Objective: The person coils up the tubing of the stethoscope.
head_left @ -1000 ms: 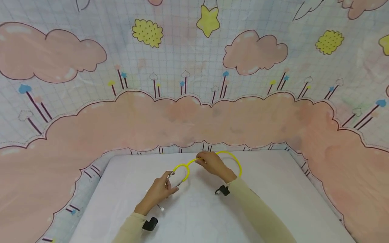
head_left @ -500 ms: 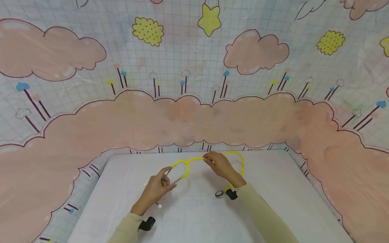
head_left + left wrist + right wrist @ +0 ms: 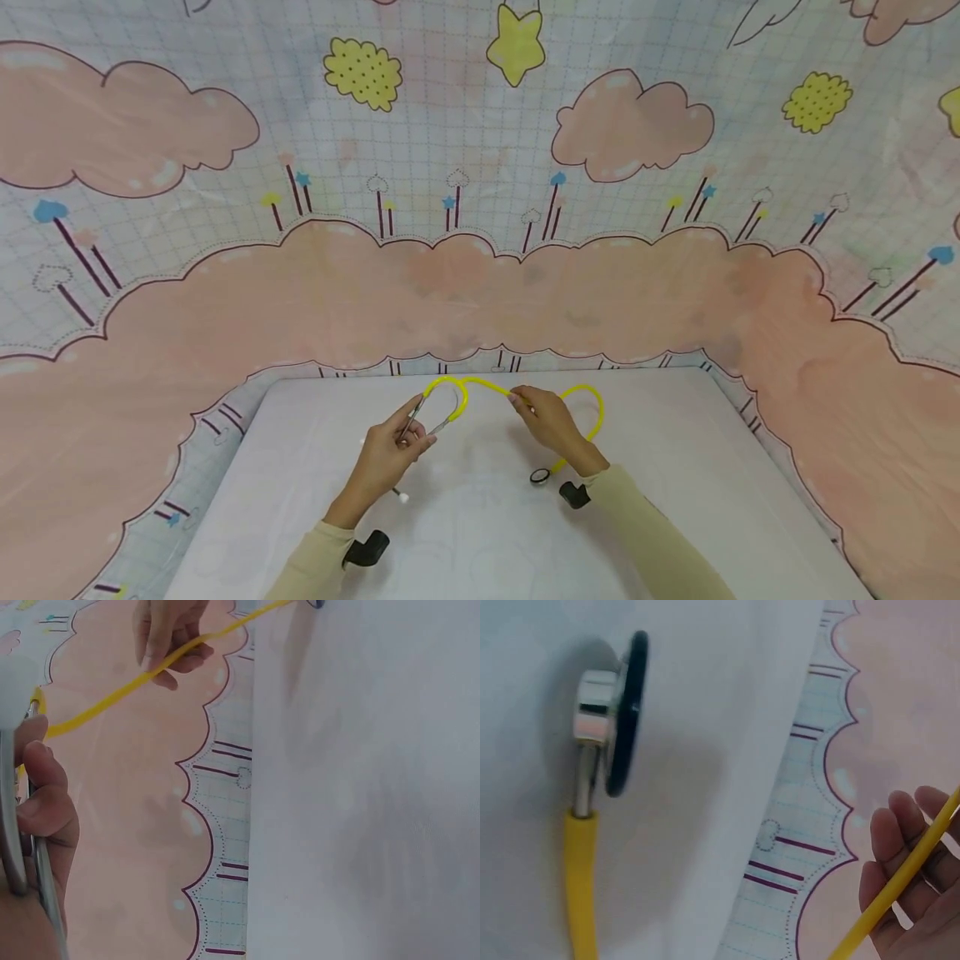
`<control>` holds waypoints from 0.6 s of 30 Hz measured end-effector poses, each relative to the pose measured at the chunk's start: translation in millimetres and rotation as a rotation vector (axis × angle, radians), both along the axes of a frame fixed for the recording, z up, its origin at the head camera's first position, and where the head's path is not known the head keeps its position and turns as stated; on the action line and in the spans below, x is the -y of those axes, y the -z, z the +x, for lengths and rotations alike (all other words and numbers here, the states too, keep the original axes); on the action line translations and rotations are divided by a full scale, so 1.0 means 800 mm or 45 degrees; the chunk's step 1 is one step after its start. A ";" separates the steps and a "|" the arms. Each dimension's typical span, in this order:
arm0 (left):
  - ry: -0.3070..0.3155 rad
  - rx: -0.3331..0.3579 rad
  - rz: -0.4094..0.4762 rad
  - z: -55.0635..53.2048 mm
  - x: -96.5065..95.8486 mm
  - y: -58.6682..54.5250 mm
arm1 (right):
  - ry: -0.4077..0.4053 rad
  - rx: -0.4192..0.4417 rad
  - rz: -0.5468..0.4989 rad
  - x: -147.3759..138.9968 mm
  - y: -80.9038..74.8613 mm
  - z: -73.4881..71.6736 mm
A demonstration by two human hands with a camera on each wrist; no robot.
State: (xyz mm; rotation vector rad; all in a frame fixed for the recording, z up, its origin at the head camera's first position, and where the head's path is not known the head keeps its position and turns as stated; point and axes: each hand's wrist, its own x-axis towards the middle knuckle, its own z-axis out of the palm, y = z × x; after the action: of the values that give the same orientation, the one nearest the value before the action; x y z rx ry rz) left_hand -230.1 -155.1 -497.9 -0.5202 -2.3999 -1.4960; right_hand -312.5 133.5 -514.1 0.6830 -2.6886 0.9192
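Note:
A yellow stethoscope (image 3: 483, 382) is held up between both hands over the white table. My left hand (image 3: 387, 457) grips its metal ear tubes (image 3: 441, 426) below the yellow fork. One white ear tip (image 3: 402, 497) shows beneath that hand, and another looms large at the left edge of the left wrist view. With thumb and fingers, my right hand (image 3: 551, 423) holds the yellow tubing a short way past the fork. From there the tube loops behind the right wrist and down to the round chest piece (image 3: 630, 712), dark-rimmed with a silver stem.
The white table (image 3: 480, 542) has its far edge just behind the hands. A cloth backdrop (image 3: 480, 300) with printed clouds and stars rises beyond it and hangs along both sides. Black wrist cameras (image 3: 367, 548) sit under both sleeves.
The fork and ear tubes have risen with my left hand. My right hand has shifted right, and the tubing beside it now slopes down toward it. The chest piece has come into fuller view.

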 end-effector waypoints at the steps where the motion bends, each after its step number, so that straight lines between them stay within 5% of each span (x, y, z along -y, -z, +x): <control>1: 0.001 0.003 0.010 0.000 0.000 -0.001 | -0.003 0.011 -0.004 0.000 0.001 0.001; 11: -0.018 -0.002 0.160 0.005 -0.006 -0.018 | -0.032 0.001 0.010 0.004 0.013 0.020; 18: -0.038 -0.124 0.044 0.006 -0.017 -0.025 | -0.169 -0.045 0.176 0.018 0.005 0.060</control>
State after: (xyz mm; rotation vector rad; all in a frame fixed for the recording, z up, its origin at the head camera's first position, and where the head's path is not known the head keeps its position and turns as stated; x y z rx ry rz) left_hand -225.6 -141.5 -478.0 -0.5350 -2.2941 -1.4621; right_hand -264.7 118.8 -518.0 0.9079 -2.7218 0.7475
